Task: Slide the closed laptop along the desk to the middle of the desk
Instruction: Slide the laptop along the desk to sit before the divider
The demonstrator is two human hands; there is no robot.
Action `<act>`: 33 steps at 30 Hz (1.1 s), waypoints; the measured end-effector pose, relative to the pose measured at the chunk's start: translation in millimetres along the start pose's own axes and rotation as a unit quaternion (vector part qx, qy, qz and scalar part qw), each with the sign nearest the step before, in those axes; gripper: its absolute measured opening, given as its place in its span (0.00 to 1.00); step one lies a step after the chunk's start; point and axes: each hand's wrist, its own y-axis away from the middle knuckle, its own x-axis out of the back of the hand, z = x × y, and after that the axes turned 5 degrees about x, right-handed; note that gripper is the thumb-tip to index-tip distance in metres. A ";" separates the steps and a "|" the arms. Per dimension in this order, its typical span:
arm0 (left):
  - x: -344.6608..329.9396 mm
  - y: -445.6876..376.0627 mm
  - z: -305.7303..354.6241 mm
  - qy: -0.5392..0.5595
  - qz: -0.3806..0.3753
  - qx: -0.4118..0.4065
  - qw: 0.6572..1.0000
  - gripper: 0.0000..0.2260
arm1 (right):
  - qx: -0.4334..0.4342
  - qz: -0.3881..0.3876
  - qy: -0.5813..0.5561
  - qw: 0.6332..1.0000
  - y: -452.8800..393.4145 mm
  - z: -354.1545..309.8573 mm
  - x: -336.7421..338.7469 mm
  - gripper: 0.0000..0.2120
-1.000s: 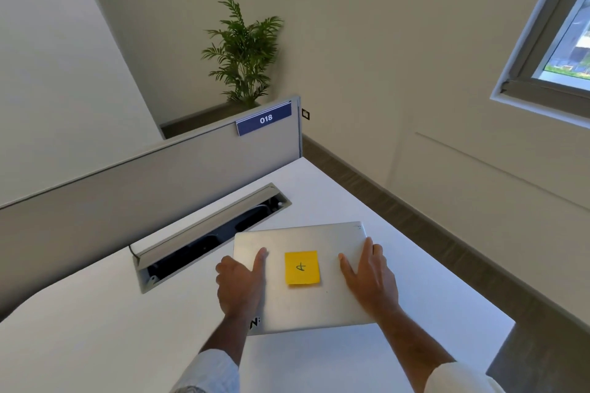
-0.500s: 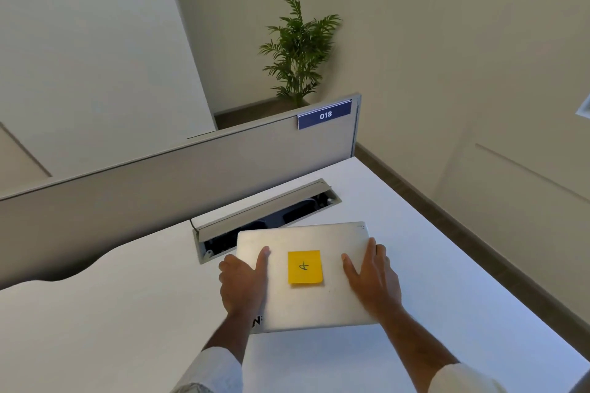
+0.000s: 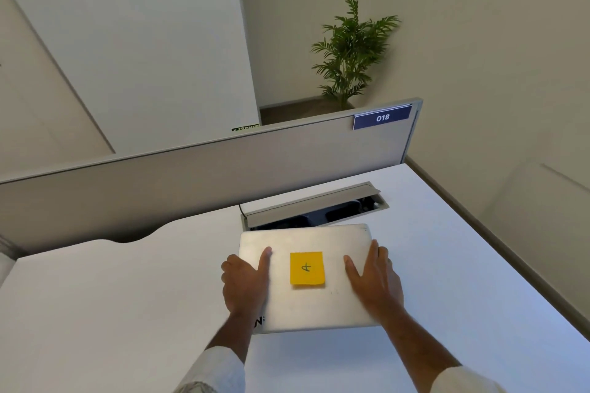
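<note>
Head camera looks down on a white desk [image 3: 105, 313] whose far left edge dips in a curved cut-out under a grey divider panel [image 3: 191, 182].

Left of centre, the left hand [image 3: 244, 285] lies flat with its fingers spread over the left edge of the closed laptop [image 3: 332, 306]; the thumb rests on the lid while the other fingers hang past the side onto or just above the desk, I cannot tell which. It presses rather than wraps. A white sleeve [image 3: 214, 370] covers the forearm behind it.

The silver laptop lies flat on the desk, lid shut, near the middle of the visible desktop and slightly skewed. A yellow sticky note [image 3: 307, 268] with a handwritten mark sits at the centre of the lid, between the two hands and touching neither. Just beyond the laptop's far edge, an open cable tray [image 3: 316, 206] is set into the desk, its grey flap tilted up; the laptop's far edge appears to overlap the opening's near rim.

On the right side of the lid, the right hand [image 3: 375, 281] lies open and flat, fingers together pointing away, thumb spread toward the note.

Further right and up, a blue label reading 018 [image 3: 382, 118] sits at the divider's top corner, and a potted palm [image 3: 351, 51] stands behind it against the wall.
</note>
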 end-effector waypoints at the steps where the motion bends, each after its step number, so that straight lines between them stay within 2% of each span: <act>1: 3.3 -2.6 -3.9 0.000 0.003 0.004 1.000 0.36 | 0.004 -0.001 0.001 1.000 -0.3 -4.9 -2.5 0.35; 14: 43.3 -33.5 -59.4 -0.002 0.046 0.049 0.998 0.37 | 0.050 -0.019 0.014 0.998 3.1 -68.9 -40.4 0.42; 33: 87.7 -69.8 -135.0 -0.012 0.078 0.102 0.992 0.37 | 0.099 -0.083 0.002 0.992 20.0 -149.4 -85.3 0.39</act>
